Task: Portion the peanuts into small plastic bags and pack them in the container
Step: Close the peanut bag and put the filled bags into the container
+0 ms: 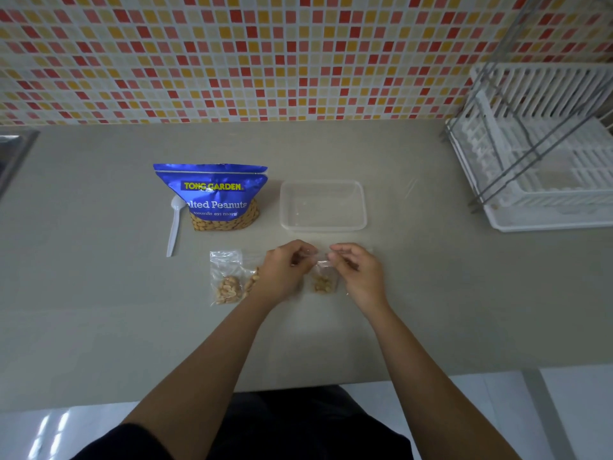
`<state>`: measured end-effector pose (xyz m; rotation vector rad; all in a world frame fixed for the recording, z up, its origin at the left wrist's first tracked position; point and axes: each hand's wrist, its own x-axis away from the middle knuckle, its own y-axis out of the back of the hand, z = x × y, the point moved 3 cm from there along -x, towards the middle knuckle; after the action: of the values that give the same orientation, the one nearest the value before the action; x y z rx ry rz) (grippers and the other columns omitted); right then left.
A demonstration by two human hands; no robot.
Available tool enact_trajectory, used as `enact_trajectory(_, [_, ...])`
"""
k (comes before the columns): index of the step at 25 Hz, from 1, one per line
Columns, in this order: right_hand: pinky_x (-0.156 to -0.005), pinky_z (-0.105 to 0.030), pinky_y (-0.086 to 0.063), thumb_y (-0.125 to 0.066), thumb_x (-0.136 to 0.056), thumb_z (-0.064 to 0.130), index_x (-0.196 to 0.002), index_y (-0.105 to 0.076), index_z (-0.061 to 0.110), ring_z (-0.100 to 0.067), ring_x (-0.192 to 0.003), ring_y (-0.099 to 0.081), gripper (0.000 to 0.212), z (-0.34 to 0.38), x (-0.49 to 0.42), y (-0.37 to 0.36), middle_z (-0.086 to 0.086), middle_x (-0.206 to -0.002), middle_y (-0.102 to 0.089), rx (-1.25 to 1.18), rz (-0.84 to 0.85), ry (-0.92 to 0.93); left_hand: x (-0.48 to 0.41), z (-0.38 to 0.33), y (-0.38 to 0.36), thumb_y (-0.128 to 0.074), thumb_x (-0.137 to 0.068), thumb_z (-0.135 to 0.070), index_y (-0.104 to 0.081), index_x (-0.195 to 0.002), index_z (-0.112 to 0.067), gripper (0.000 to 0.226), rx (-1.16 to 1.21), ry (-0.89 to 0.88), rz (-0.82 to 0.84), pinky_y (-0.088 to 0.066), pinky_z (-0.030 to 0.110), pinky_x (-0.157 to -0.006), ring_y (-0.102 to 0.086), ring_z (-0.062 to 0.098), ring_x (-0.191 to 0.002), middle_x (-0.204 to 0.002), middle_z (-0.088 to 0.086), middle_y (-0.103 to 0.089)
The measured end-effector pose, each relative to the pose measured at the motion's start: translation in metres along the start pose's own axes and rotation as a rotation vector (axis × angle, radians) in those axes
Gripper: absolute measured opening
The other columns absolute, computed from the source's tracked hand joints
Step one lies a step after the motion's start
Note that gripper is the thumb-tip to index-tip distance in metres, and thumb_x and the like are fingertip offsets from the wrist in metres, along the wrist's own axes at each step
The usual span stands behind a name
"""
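Observation:
A small clear plastic bag with peanuts (323, 281) hangs between my hands just above the grey counter. My left hand (285, 270) pinches its top edge on the left, my right hand (360, 272) pinches it on the right. To the left lies a filled small bag (227, 280), and a second one (251, 281) shows partly from under my left hand. Behind them stands the blue peanut pouch (214, 195) with a white plastic spoon (174, 225) at its left. A clear rectangular container (323, 224) sits just beyond my hands with nothing in it.
A white dish rack (544, 151) with a wire frame fills the right back of the counter (99, 293). A metal sink edge (13, 154) shows at the far left. The tiled wall runs along the back; the counter's front edge is near my body.

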<state>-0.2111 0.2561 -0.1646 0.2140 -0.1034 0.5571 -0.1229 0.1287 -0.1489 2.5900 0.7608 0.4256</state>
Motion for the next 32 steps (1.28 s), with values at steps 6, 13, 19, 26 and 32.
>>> enact_trajectory(6, [-0.074,-0.035,-0.053,-0.068,-0.080,0.013,-0.067,-0.066,0.028,-0.017,-0.068,-0.066,0.020,-0.004,0.005,-0.003,-0.001,-0.070,-0.070,0.023,-0.024,-0.051,0.004,-0.002,0.001,-0.068,-0.080,-0.017,-0.069,-0.082,-0.016,0.002,0.048,0.036,0.037,-0.044,0.015,-0.056,-0.057,0.006,-0.055,-0.065,-0.002,-0.063])
enact_trajectory(13, [-0.076,-0.032,-0.054,-0.067,-0.081,0.011,-0.077,-0.071,0.013,-0.016,-0.071,-0.068,0.006,0.002,0.005,-0.005,-0.007,-0.076,-0.071,0.119,0.009,-0.028,0.002,-0.015,-0.007,-0.062,-0.082,-0.012,-0.069,-0.081,-0.009,0.007,-0.204,-0.092,0.047,-0.046,0.023,-0.071,-0.061,0.015,-0.070,-0.074,0.005,-0.069])
enact_trajectory(19, [-0.066,-0.009,-0.045,-0.067,-0.081,0.013,-0.080,-0.072,0.010,0.001,-0.063,-0.060,0.006,0.007,0.002,-0.004,0.004,-0.072,-0.067,0.236,-0.021,0.022,0.004,-0.009,0.010,-0.064,-0.081,-0.012,-0.068,-0.078,-0.008,0.006,-0.238,-0.070,0.007,-0.035,0.002,-0.057,-0.051,0.012,-0.064,-0.067,-0.001,-0.060])
enact_trajectory(26, [-0.072,-0.027,-0.053,-0.059,-0.088,0.012,-0.076,-0.064,0.017,-0.013,-0.070,-0.065,0.015,-0.001,-0.001,0.004,-0.006,-0.077,-0.067,-0.086,0.093,-0.156,0.021,0.004,0.002,-0.070,-0.079,-0.028,-0.065,-0.086,-0.018,0.014,0.073,0.081,-0.003,-0.048,0.026,-0.060,-0.062,0.013,-0.067,-0.077,0.002,-0.069])
enact_trajectory(32, [-0.089,-0.026,-0.048,-0.059,-0.088,0.015,-0.108,-0.062,0.010,-0.016,-0.094,-0.062,0.021,-0.003,-0.009,0.019,-0.009,-0.108,-0.066,0.146,-0.042,-0.051,0.028,0.006,-0.008,-0.063,-0.082,-0.010,-0.064,-0.090,-0.013,0.008,-0.024,0.090,-0.092,-0.045,0.019,-0.062,-0.059,0.004,-0.066,-0.080,0.002,-0.067])
